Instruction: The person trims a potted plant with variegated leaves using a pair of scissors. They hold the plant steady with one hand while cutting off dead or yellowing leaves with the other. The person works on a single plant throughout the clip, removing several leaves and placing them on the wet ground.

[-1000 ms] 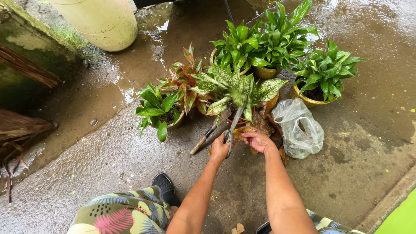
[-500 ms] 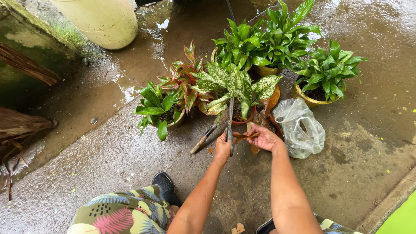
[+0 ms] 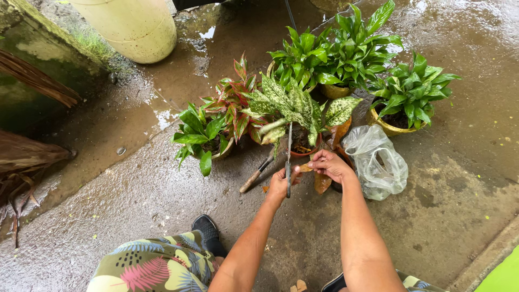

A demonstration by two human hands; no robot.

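My left hand [image 3: 279, 187] is shut on a pair of long dark shears [image 3: 289, 157], held upright with the blades pointing at a spotted-leaf plant in a reddish pot [image 3: 296, 111]. My right hand [image 3: 331, 165] pinches a dried brown leaf [image 3: 323, 183] just right of the shears, at the base of that plant. Both hands hover low over the wet concrete floor [image 3: 135, 189], close together.
Other potted plants stand around: a red-edged one [image 3: 238, 105], a small green one [image 3: 200, 132], two bushy green ones [image 3: 346, 51] and one in a yellow pot [image 3: 408, 97]. A clear plastic bag [image 3: 378, 162] lies right of my hands. A wooden-handled tool [image 3: 255, 177] lies left. A pale round container [image 3: 132, 27] stands behind.
The shears swung from a slant to upright. My right hand rose a little with the brown leaf, closer to the plant's base.
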